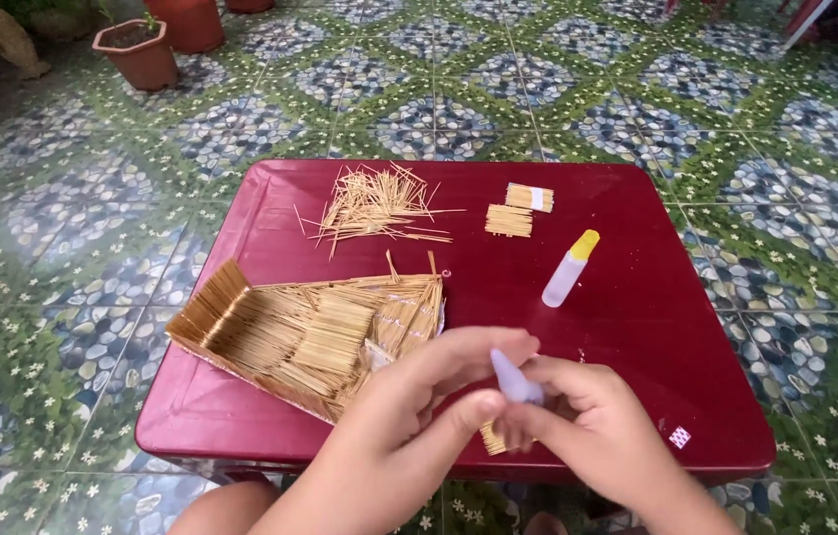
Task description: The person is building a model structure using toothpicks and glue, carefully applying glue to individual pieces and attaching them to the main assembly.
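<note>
Right hand (587,421) has its fingertips pinched around a small pale lilac cone-shaped cap (516,381), pointy end up and a bit blurry. The left hand (419,401) comes in from the other side, thumb and forefinger closed toward the same cap, touching it or close enough that I can't tell. Just under the fingers a little bundle of short tan wooden sticks (491,439) pokes out. I can't make out which hand has it.

All this happens over the near edge of a low dark red plastic table (637,327), both hands partly hanging past the rim. Bare table lies to the right of the hands; the left side is crowded.

Counting outward: one half-built tray-shaped model of glued toothpicks (310,332) just left of the hands, its corner nearly at the table's left edge. One white squeeze bottle with a yellow cap (569,269) lying tilted mid-table. Two small tidy stick bundles (519,208) toward the far side, and one loose messy pile of toothpicks (374,206) beside them. Off the table on the patterned tile floor (498,99), two terracotta pots (166,40) far left.
</note>
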